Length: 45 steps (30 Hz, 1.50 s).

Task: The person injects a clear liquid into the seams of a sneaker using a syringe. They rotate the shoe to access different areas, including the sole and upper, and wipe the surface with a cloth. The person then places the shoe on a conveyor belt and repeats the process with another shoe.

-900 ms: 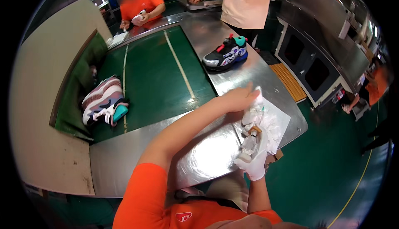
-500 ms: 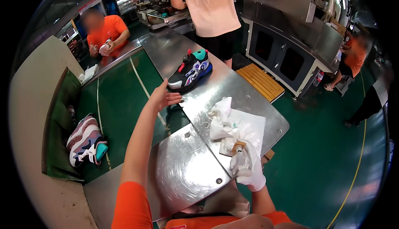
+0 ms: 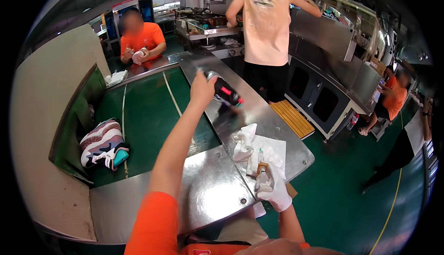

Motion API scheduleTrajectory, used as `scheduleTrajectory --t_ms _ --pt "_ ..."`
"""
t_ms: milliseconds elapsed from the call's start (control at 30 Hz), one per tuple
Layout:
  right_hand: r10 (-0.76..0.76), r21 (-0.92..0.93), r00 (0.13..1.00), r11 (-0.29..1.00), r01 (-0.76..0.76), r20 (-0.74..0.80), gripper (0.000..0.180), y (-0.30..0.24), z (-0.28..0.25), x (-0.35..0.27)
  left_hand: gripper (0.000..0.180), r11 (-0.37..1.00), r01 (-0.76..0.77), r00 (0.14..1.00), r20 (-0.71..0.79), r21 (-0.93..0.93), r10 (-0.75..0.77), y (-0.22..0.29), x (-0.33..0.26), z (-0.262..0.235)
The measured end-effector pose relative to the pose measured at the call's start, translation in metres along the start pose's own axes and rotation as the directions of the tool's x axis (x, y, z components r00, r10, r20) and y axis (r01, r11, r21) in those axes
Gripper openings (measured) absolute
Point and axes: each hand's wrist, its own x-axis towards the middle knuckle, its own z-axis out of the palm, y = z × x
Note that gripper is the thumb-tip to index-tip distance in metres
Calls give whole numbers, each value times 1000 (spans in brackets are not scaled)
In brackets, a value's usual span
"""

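Since the earlier frame the left hand point(image 3: 202, 88) has lifted the dark sneaker with red and teal accents point(image 3: 225, 94) off the shiny steel surface point(image 3: 208, 195), grip clenched at its heel, toe pointing right, while the white-gloved right hand point(image 3: 274, 191) grips a small bottle point(image 3: 263, 179) nearer the body.
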Motion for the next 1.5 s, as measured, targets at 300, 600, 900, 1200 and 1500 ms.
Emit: scheduleTrajectory --t_ms 300,600,900,1200,1500 --pt "-110 -587 994 803 105 27 106 -15 -10 -25 35 811 -584 811 -48 -39 582 93 -81 -199" --pt "61 -427 985 904 14 161 83 -38 24 -35 41 865 -115 928 258 -488 269 65 -223 -266" --pt "-121 211 867 977 19 483 78 -78 59 -33 42 896 -142 886 350 -420 304 72 -207 -272" --pt "-228 339 830 939 51 509 48 -76 90 -6 43 887 -20 898 382 -462 219 55 -201 -268" --pt "-163 256 850 966 34 502 50 -79 96 -3 43 891 -49 893 379 -452 242 52 -198 -265"
